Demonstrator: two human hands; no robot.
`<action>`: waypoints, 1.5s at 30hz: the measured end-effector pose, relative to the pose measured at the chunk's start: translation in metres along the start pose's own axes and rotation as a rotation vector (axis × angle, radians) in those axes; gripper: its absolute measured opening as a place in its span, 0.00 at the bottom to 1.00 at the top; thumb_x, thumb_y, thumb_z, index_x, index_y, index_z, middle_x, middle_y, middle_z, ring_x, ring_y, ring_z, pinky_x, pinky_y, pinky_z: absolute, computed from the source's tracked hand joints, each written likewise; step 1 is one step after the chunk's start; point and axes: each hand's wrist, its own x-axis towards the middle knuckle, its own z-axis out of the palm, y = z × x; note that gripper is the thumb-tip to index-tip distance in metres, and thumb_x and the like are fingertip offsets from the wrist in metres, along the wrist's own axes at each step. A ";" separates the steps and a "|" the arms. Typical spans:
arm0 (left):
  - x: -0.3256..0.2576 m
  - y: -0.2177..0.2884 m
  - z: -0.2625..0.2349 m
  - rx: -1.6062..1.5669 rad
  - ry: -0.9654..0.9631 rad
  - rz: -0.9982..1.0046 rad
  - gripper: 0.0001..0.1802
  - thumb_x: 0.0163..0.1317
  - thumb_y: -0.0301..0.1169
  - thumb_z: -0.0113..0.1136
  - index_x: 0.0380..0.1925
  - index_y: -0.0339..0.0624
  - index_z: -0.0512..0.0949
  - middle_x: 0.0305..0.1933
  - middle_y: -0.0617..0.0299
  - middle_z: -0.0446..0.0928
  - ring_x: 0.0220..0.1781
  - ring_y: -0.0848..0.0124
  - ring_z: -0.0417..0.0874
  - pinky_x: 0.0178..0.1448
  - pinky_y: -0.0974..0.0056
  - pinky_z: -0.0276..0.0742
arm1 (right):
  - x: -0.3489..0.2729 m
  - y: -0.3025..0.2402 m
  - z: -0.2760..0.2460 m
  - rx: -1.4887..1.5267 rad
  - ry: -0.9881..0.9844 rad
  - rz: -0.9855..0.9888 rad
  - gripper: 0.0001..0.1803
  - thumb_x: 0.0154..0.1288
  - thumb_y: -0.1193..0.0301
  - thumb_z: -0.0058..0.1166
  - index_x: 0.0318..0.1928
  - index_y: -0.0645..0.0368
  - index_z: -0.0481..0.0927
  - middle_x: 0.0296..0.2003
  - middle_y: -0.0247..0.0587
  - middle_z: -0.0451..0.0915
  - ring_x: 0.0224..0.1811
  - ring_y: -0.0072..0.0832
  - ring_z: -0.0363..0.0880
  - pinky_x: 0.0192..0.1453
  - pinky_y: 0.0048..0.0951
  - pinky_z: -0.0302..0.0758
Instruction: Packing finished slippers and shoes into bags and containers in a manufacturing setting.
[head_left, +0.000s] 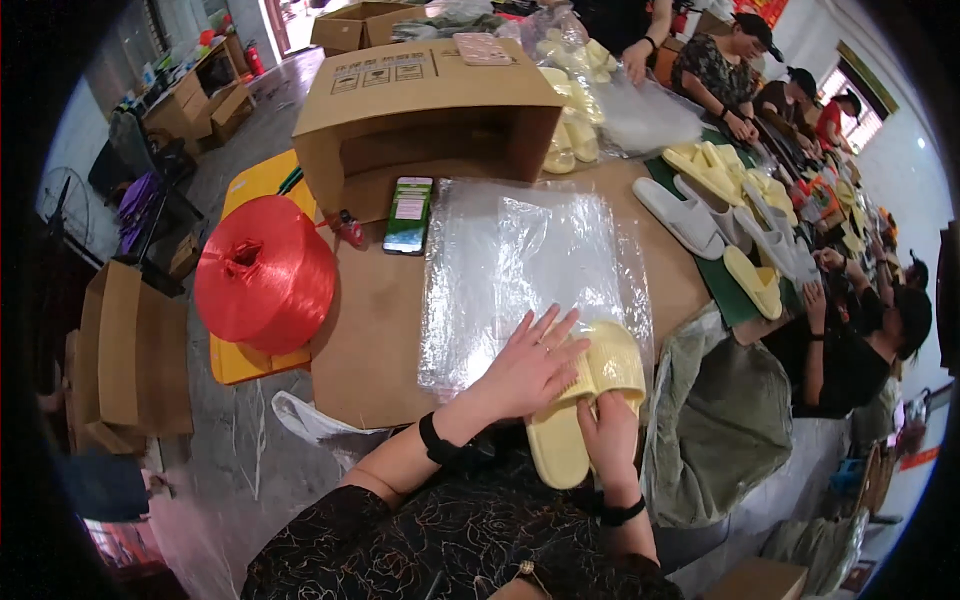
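Note:
A pair of pale yellow slippers (558, 448) lies side by side at the near edge of the table, one set further forward than the other. My right hand (610, 435) grips them from the near side, its fingertips partly hidden at the strap of the right slipper. My left hand (532, 368) is spread open, its fingertips reaching the left slipper's strap. Under the slippers and beyond them lies a stack of clear plastic bags (465, 270), shiny and slightly wrinkled.
Left of the bags are a phone (408, 215), a small red bottle (351, 229) and a large red twine roll (265, 272). A cardboard box (430, 95) stands behind. Grey slippers (678, 217) lie at right, above a grey-green sack (715, 430). Several people work along the right.

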 end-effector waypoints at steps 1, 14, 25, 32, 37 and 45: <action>-0.002 0.003 0.004 -0.024 -0.048 0.023 0.28 0.72 0.44 0.45 0.70 0.50 0.64 0.78 0.50 0.53 0.80 0.46 0.47 0.79 0.40 0.42 | 0.004 0.000 0.007 -0.009 0.004 -0.017 0.11 0.61 0.68 0.61 0.31 0.62 0.76 0.31 0.50 0.76 0.32 0.51 0.78 0.35 0.46 0.74; -0.029 0.024 -0.020 -0.156 -0.136 0.164 0.29 0.70 0.40 0.49 0.71 0.52 0.64 0.79 0.55 0.51 0.81 0.50 0.47 0.79 0.40 0.44 | 0.113 0.036 0.090 0.571 0.193 0.181 0.21 0.66 0.63 0.59 0.51 0.67 0.73 0.44 0.56 0.75 0.46 0.53 0.76 0.49 0.45 0.74; -0.053 -0.043 -0.010 -0.230 -0.048 -0.022 0.49 0.53 0.64 0.63 0.71 0.54 0.63 0.80 0.45 0.46 0.80 0.42 0.43 0.78 0.42 0.47 | 0.035 -0.073 -0.108 0.731 -0.827 -0.388 0.28 0.59 0.63 0.66 0.57 0.64 0.78 0.39 0.47 0.83 0.44 0.44 0.83 0.52 0.38 0.76; -0.060 -0.056 0.030 -0.082 -0.045 -0.129 0.42 0.59 0.58 0.60 0.71 0.54 0.64 0.79 0.38 0.43 0.79 0.39 0.45 0.78 0.46 0.50 | 0.063 -0.138 -0.161 1.623 -0.671 -1.004 0.26 0.70 0.47 0.49 0.40 0.61 0.81 0.26 0.40 0.82 0.25 0.31 0.79 0.26 0.30 0.75; -0.057 -0.054 0.032 -0.103 0.022 -0.096 0.40 0.62 0.59 0.56 0.70 0.54 0.65 0.79 0.43 0.45 0.80 0.43 0.46 0.78 0.47 0.50 | 0.057 -0.178 -0.170 1.803 -0.786 -1.185 0.17 0.77 0.59 0.47 0.54 0.55 0.81 0.23 0.31 0.77 0.15 0.21 0.65 0.19 0.19 0.58; -0.060 -0.056 0.033 -0.085 0.053 -0.076 0.39 0.64 0.62 0.51 0.69 0.53 0.66 0.79 0.42 0.45 0.79 0.43 0.49 0.77 0.46 0.51 | 0.047 -0.174 -0.163 1.818 -0.727 -1.142 0.19 0.76 0.54 0.46 0.55 0.50 0.81 0.25 0.33 0.79 0.15 0.25 0.66 0.18 0.18 0.59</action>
